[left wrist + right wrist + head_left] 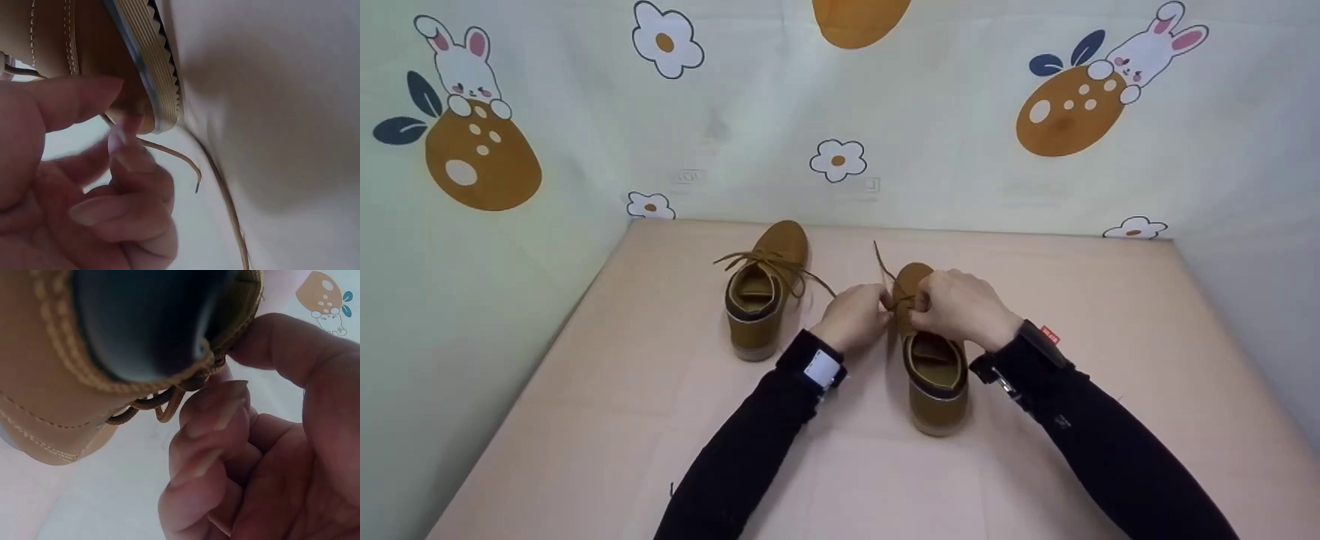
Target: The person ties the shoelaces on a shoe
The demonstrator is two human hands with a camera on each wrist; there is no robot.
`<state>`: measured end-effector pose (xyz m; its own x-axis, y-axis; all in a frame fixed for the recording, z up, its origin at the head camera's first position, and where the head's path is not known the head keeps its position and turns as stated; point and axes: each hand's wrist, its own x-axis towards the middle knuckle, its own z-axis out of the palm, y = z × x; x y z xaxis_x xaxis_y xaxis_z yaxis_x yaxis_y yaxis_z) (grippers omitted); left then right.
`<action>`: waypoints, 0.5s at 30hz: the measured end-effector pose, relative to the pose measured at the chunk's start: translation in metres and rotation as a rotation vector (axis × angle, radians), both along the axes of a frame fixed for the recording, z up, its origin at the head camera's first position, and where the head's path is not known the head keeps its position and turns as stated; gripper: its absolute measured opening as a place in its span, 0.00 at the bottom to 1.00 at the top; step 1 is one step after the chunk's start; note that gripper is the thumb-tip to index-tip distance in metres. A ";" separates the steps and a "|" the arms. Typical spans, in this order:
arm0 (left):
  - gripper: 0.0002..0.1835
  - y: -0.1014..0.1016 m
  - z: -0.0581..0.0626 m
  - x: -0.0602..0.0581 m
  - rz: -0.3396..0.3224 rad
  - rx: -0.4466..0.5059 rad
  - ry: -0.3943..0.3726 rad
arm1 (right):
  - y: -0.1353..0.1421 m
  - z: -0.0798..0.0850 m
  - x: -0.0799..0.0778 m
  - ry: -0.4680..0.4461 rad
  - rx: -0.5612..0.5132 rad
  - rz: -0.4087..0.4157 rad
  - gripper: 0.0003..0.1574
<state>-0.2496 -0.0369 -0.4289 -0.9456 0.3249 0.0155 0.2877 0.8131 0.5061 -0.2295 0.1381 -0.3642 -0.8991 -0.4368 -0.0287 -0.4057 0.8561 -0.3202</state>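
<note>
A brown lace-up shoe point(936, 409) stands on the mat, toe pointing away. Over its front, my right hand point(960, 306) has its fingers curled and thumb drawn in, pinching a shoelace by the tongue. In the right wrist view, laces point(169, 404) lead to the thumb and fingertips at the shoe's collar. To the left of the same shoe, my left hand point(853, 319) has curled fingers around its shoelace point(171, 152). The lace passes behind the fingertips, which partly hide the grip. Its loose end extends beyond them.
A matching shoe point(756, 330) stands to the left, with loops and loose ends of lace point(769, 260) on top. One of its ends runs toward my left hand. Behind the pale mat point(660, 420) rises a patterned cloth wall point(930, 150).
</note>
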 end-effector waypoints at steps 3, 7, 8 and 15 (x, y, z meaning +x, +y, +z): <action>0.05 -0.002 0.006 0.002 -0.042 -0.037 -0.024 | 0.002 0.000 -0.001 -0.009 -0.036 -0.013 0.11; 0.04 -0.009 0.024 0.009 -0.127 -0.034 -0.109 | 0.006 -0.001 -0.002 -0.030 -0.078 -0.030 0.13; 0.04 -0.011 0.029 0.012 -0.152 -0.028 -0.130 | 0.007 -0.001 -0.002 -0.038 -0.085 -0.035 0.13; 0.08 -0.028 0.056 0.020 -0.170 0.140 -0.051 | 0.012 -0.004 -0.005 -0.085 -0.135 -0.050 0.08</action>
<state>-0.2300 -0.0648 -0.3727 -0.8784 0.4773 0.0258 0.3856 0.6758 0.6282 -0.2343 0.1501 -0.3678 -0.9165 -0.3968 -0.0498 -0.3304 0.8215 -0.4647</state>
